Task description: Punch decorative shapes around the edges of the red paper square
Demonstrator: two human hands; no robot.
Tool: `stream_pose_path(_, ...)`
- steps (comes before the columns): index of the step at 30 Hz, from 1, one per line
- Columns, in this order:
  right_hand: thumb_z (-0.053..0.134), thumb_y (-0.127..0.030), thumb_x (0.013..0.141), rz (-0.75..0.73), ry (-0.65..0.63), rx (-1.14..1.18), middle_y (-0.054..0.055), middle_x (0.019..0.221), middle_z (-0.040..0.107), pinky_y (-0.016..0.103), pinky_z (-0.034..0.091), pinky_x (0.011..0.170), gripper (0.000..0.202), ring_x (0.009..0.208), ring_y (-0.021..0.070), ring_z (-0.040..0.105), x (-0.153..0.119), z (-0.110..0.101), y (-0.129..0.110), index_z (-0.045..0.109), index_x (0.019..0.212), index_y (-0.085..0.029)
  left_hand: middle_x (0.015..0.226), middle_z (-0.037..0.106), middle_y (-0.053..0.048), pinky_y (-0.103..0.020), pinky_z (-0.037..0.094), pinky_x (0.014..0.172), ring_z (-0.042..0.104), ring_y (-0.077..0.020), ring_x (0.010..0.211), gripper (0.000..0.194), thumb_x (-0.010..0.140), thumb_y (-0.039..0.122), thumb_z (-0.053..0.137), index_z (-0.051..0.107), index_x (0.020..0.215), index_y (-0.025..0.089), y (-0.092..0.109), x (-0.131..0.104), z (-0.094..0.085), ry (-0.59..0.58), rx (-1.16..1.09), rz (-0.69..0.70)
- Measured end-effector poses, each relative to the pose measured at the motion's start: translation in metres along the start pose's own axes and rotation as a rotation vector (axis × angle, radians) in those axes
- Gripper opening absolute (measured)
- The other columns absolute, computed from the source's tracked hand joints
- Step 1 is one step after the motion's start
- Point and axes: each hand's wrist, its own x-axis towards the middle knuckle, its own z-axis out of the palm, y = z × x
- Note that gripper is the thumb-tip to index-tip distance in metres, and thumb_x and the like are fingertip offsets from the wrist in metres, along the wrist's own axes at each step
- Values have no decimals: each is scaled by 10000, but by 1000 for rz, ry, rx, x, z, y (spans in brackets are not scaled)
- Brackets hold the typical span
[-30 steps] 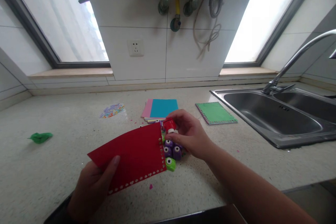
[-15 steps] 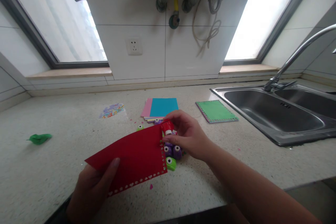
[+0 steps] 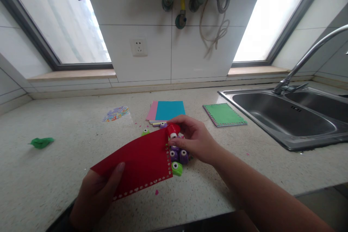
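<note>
My left hand (image 3: 100,192) grips a red sheet of paper (image 3: 138,163) by its left end, thumb on top. Small punched shapes, such as hearts and stars, run along the sheet's near edge and right edge. My right hand (image 3: 195,139) is closed around a red craft punch (image 3: 173,129) at the sheet's far right corner. Whether the paper sits inside the punch's slot is hard to see. Below that hand, on the counter, are purple craft punches (image 3: 183,156) and a green craft punch (image 3: 177,168). Another green punch (image 3: 145,132) shows past the sheet's far edge.
Behind the hands lies a stack of coloured paper (image 3: 170,110), blue on top. A green sheet with a punched border (image 3: 225,114) tops a pile near the steel sink (image 3: 285,141). Farther left are a small colourful patch of bits (image 3: 116,114) and a green crumpled piece (image 3: 41,143).
The red punch has tilted slightly, and the sheet's near edge has risen a little. Both hands keep their holds.
</note>
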Motion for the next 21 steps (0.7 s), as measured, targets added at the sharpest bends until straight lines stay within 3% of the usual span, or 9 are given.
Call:
stream_pose_path(5, 898, -319, 694, 109, -37, -15, 42, 920, 704, 388, 542, 820, 487, 850, 183, 652, 0, 0, -2, 685, 1111, -187, 644, 778, 14, -235, 593, 539, 725, -201, 544, 261, 852, 420, 632, 750, 694, 250, 7, 4, 0, -27, -10, 3)
stream_pose_path(9, 888, -325, 714, 187, -106, 78, 29, 899, 714, 347, 555, 791, 436, 815, 162, 673, 1, 1, -1, 701, 1085, -192, 675, 787, 4, -236, 602, 578, 738, -204, 585, 259, 842, 445, 651, 751, 714, 242, 5, 4, 0, -20, -26, -9)
stream_pose_path(21, 831, -461, 774, 401, -198, 40, 48, 896, 726, 258, 528, 657, 372, 764, 151, 672, 1, -5, 3, 724, 997, -183, 753, 802, -33, -263, 598, 571, 740, -233, 653, 408, 816, 610, 664, 760, 757, 218, -11, 6, 1, -117, -93, -221)
